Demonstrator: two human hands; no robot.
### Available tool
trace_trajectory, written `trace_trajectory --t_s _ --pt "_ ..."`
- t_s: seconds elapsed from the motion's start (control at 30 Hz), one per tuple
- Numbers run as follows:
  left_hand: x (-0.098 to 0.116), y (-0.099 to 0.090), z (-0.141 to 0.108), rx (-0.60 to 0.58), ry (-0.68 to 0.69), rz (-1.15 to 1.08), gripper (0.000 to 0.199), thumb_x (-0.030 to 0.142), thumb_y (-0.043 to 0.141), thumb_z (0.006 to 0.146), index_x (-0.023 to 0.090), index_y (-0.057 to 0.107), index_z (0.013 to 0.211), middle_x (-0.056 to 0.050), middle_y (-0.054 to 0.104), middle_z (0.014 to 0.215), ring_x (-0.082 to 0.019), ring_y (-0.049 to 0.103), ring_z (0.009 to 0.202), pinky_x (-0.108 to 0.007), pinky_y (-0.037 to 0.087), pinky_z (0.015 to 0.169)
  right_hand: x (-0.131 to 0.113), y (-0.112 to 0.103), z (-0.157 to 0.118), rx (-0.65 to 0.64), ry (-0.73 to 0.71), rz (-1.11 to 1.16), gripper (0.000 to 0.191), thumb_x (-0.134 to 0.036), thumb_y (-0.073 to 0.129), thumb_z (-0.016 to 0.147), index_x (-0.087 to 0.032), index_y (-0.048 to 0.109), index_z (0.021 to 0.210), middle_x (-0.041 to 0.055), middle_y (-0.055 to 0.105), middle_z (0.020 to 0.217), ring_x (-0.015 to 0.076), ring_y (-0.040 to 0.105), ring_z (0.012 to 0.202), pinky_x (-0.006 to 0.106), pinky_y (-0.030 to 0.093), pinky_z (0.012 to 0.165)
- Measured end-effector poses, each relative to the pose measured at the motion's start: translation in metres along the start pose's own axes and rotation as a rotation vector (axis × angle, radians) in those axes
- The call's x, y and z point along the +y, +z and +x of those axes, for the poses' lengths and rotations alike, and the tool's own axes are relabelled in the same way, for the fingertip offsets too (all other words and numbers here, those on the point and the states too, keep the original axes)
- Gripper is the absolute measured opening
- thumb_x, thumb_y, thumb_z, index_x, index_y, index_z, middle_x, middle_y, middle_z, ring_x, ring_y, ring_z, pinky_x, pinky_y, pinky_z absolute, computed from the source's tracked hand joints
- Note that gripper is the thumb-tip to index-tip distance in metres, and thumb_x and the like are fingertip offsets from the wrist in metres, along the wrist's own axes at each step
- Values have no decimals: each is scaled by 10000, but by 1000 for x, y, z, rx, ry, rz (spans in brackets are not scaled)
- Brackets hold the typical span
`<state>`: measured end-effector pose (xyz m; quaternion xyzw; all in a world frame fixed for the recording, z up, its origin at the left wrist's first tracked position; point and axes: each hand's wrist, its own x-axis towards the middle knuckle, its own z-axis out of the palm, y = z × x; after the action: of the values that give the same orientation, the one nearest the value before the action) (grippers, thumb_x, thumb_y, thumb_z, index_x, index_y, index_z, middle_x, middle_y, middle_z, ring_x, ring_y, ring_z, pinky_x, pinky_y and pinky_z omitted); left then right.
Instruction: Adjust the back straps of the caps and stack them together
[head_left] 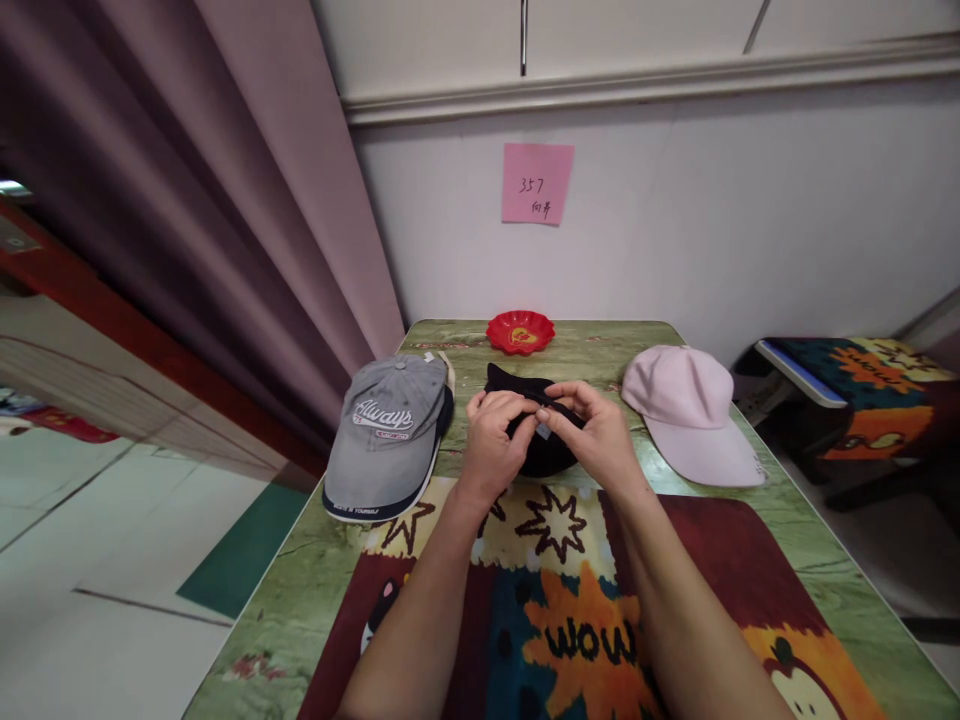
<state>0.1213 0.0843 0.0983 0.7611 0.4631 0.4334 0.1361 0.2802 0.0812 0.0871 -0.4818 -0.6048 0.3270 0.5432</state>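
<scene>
A black cap [541, 458] rests on the table between two other caps, with a small pale tag showing at its opening. My left hand [496, 430] pinches its rim or strap, fingers closed. From the other side my right hand [592, 430] also grips the rim, and the fingertips of both hands meet near the tag. Those fingertips hide the exact part being held. To the left lies a grey cap [386, 425] with "Always" on its front and a dark-edged brim. A pale pink cap [686, 400] lies to the right, brim toward me.
Behind the black cap stands a red scalloped dish [521, 333]. A colourful "WOW" mat [525, 600] covers the near part of the green wood-patterned table [270, 620]. A pink note [537, 184] is stuck on the wall. A purple curtain [247, 150] hangs at left.
</scene>
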Motion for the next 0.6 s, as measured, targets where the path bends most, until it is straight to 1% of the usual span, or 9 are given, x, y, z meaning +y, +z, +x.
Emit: trace_trajectory --t_s 0.07,0.13,0.2,0.27,0.37,0.5,0.6 --pt "1 0 0 -35 12 28 121 190 577 913 231 674 852 -7 732 906 -187 638 986 -426 334 1092 2 0 0 10 -4 -27 291 -441 747 794 -191 714 938 40 723 865 185 632 770 299 467 721" --pt "1 1 -1 -61 15 56 113 174 578 905 230 671 873 -12 730 921 -196 625 1019 -437 314 1104 5 1 1 39 -5 -59 276 -454 743 795 -185 724 849 38 720 816 182 628 744 298 458 707" --pt "1 2 -1 -69 17 82 83 180 625 878 231 668 927 -21 733 985 -213 616 1078 -462 272 1130 7 2 1 89 16 -72 275 -455 751 785 -184 722 816 29 708 772 176 618 720 292 445 687" --pt "1 3 -3 -54 20 104 137 226 689 851 236 664 985 -31 731 1042 -227 615 1103 -481 237 1150 9 3 1 121 43 -58 274 -452 759 772 -182 719 804 23 698 751 168 603 703 285 434 670" --pt "1 5 -4 -11 62 133 170 306 720 852 241 667 1000 -25 736 1018 -222 631 1060 -483 223 1160 9 5 2 112 106 34 293 -460 776 743 -178 710 786 13 673 711 145 559 643 266 411 604" --pt "1 8 -6 59 152 163 168 308 701 880 244 683 1034 -11 744 947 -204 645 1003 -472 230 1159 5 7 1 66 211 232 322 -470 801 706 -175 686 765 -11 624 660 99 463 538 237 336 495" --pt "0 8 -6 91 191 170 191 305 693 889 247 690 1072 -16 748 949 -201 651 987 -469 252 1144 3 7 1 48 248 317 328 -470 805 703 -174 680 769 -13 619 669 86 436 523 229 314 475"
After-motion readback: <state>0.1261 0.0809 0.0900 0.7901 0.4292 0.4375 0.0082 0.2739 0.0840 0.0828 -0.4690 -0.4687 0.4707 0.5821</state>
